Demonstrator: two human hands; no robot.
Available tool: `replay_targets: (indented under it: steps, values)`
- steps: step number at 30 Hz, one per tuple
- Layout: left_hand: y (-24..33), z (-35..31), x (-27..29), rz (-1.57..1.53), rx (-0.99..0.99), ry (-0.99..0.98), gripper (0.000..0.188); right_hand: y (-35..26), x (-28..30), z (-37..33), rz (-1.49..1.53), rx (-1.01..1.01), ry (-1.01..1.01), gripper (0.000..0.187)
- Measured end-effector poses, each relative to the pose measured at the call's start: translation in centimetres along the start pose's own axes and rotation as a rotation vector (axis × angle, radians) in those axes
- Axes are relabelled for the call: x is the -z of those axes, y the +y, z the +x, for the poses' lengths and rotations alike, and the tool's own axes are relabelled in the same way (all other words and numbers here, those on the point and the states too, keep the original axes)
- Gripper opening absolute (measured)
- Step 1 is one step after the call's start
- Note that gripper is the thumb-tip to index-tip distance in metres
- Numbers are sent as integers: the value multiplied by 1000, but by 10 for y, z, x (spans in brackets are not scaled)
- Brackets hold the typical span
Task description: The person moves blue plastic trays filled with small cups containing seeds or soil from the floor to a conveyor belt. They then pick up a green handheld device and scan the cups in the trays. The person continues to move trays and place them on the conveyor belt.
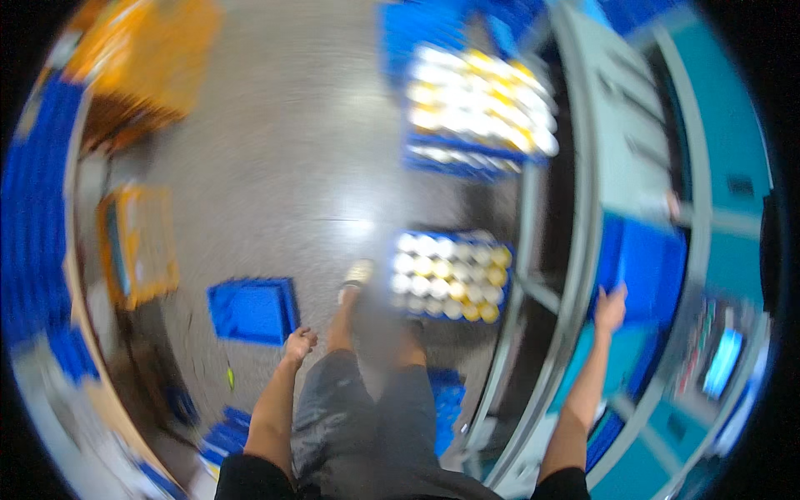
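Observation:
My right hand (611, 308) reaches out to the right and grips the near left edge of an empty-looking blue bin (642, 267), which sits in the opening of a grey and teal machine frame. Down on the left, my left hand (301, 342) hangs with its fingers curled in, and nothing shows in it. Just beyond it, near the floor, is an empty blue tray (248, 312); whether the hand touches its corner is unclear. By my feet stands a blue crate (447, 314) filled with rows of white and yellow round-topped pieces.
Farther ahead, a larger blue crate stack (467, 152) holds more such pieces, blurred. The machine's grey rail (575, 250) runs along my right. On the left are orange crates (142, 246), stacked blue trays (33, 208) and a small green item (231, 378) on the floor.

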State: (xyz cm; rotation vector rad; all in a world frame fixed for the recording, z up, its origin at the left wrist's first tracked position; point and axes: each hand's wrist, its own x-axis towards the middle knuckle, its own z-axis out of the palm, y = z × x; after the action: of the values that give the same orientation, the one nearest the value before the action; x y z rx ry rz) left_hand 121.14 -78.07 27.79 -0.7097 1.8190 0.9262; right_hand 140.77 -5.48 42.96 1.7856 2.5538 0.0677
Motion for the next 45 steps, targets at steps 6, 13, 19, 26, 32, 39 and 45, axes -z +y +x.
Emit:
replay_targets:
  steps: [6, 13, 19, 26, 32, 39, 45]
  values:
    - [-145, -99, 115, -180, 256, 293, 37, 25, 37, 17, 200, 269, 23, 58]
    - [-292, -35, 135, 546, 90, -10, 33, -192, 141, -244, -7, 535, 262, 65]
    - [-234, -5, 242, -18, 39, 112, 40, -480, 201, -408, 103, 957, -229, 63]
    - [-178, -82, 315, -1393, 253, 617, 27, -779, 266, -600, 387, 1676, -1145, 40]
    - [-188, -64, 257, -1954, 399, 848, 27, -946, 313, -831, 350, 2824, -783, 27]
    - [-126, 4, 218, -2483, 782, 591, 29, -1134, 377, -1147, 803, 3224, -310, 29]
    - [6, 77, 331, -2845, 569, 414, 26, -1240, 439, -1420, 655, 3226, -101, 41]
